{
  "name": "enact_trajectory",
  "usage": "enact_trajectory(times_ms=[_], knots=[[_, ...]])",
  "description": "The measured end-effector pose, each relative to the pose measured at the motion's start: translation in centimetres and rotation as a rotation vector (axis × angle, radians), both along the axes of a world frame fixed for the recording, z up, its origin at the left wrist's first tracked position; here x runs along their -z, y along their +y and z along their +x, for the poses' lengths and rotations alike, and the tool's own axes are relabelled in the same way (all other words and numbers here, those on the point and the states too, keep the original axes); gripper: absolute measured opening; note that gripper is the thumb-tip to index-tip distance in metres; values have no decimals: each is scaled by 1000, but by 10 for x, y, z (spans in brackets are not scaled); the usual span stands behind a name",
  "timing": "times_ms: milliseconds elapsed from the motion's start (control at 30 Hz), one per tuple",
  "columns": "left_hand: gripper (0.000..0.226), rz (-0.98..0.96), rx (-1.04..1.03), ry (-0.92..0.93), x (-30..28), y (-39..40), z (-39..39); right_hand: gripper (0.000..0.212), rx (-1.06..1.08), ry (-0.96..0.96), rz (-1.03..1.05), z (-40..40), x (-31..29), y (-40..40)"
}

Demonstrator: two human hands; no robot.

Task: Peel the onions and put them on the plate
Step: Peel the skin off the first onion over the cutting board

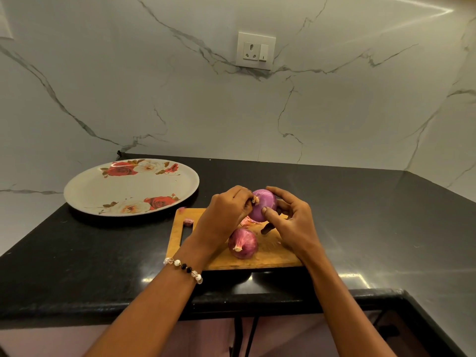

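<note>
A purple onion (265,202) is held above the wooden cutting board (270,256) between both hands. My left hand (226,212) pinches it at the root tuft, fingers curled. My right hand (291,217) grips its right side, thumb pressed on the front. A second red onion (243,244) lies on the board below, still in its skin, stem end toward me. The floral plate (108,191) sits to the left on the black counter, with nothing on it.
A small onion piece (188,222) lies by the board's handle slot, and bits of peel (248,220) lie under the held onion. A dark tip (266,229), perhaps a knife, shows under my right hand. The marble wall with a socket (255,51) stands behind.
</note>
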State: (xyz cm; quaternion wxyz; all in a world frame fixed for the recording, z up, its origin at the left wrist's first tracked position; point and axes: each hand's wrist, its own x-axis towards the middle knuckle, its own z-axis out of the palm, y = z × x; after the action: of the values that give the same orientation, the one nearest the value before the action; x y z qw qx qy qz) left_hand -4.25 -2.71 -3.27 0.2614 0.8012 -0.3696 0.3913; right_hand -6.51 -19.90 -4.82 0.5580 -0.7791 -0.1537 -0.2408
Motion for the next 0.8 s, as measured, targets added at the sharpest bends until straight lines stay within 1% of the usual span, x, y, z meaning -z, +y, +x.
enact_trajectory(times_ms=[267, 467, 567, 667, 733, 800], knots=[[17, -34, -43, 35, 1, -3, 3, 50, -5, -11, 12, -2, -2, 3], [14, -104, -47, 89, 1, -5, 4, 50, -17, -22, 24, -3, -5, 6], [14, -117, -49, 97, 1, -6, 3, 52, -3, -26, -13, -3, -5, 5], [16, -113, -42, 93, 0, -6, 3, 58, -45, -2, -31, -3, -4, 7], [17, -88, -36, 74, 0, -7, 3, 64, -75, -6, -82, -3, -4, 9], [17, -83, -47, 67, 1, -8, 4, 63, -77, -31, -143, -3, -5, 10]])
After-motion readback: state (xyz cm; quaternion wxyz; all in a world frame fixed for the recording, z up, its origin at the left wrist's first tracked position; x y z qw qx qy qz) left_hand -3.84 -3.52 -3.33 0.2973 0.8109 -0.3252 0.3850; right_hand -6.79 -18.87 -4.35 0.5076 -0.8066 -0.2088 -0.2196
